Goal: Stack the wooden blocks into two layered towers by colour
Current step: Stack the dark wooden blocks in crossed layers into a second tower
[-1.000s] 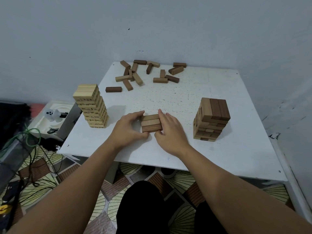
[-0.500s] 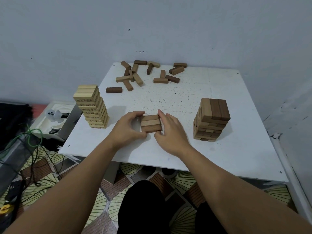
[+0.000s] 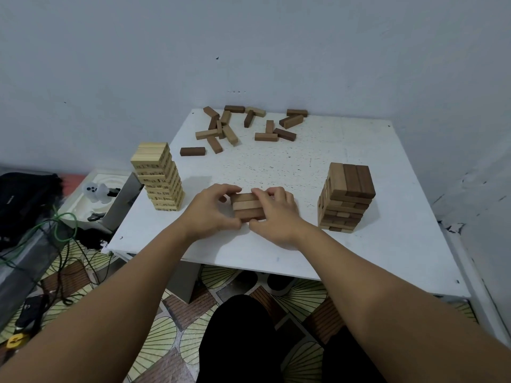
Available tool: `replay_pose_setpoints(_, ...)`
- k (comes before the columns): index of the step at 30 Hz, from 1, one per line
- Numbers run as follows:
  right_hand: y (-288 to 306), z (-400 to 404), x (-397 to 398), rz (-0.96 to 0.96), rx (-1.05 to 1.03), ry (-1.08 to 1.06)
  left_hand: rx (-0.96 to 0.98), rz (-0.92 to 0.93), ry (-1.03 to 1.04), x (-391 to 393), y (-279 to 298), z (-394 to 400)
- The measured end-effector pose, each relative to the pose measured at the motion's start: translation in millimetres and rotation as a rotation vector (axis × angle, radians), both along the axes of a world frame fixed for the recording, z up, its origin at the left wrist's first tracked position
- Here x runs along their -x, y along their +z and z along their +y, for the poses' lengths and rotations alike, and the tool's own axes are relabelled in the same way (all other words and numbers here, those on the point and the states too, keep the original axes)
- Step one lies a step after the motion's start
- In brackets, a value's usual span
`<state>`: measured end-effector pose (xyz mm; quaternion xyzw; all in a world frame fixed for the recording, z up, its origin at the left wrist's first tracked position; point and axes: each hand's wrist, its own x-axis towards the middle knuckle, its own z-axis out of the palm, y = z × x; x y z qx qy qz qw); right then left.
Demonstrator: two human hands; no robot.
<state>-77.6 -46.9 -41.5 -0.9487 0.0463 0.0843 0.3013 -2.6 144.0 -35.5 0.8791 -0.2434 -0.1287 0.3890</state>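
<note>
Three brown wooden blocks lie side by side as a row near the table's front middle. My left hand grips the row's left end and my right hand grips its right end, fingers curled over the top. A pale wood tower stands at the table's left edge. A brown tower with a dark and light top layer stands to the right. Several loose brown blocks lie scattered at the far edge.
The white table sits against a grey wall at the back and right. Left of it, on the floor, are a white box with a small white figure, a black bag and green cables.
Both hands have closed tighter on the row of three blocks, the fingers now curling over its top. The towers and loose blocks have not moved.
</note>
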Motion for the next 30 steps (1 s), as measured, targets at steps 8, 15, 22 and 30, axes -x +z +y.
replay_pose_setpoints(8,19,3,8,-0.060,0.015,0.039,-0.130,-0.030,-0.060,9,23,13)
replay_pose_setpoints(15,70,-4,12,-0.224,-0.022,0.066,-0.166,-0.169,-0.071,12,74,12)
replay_pose_setpoints(22,120,-32,20,-0.368,0.276,0.016,-0.078,-0.236,-0.084,13,113,-16)
replay_pose_setpoints(30,134,-98,51,-0.311,0.253,-0.133,-0.003,-0.209,-0.220,25,127,-90)
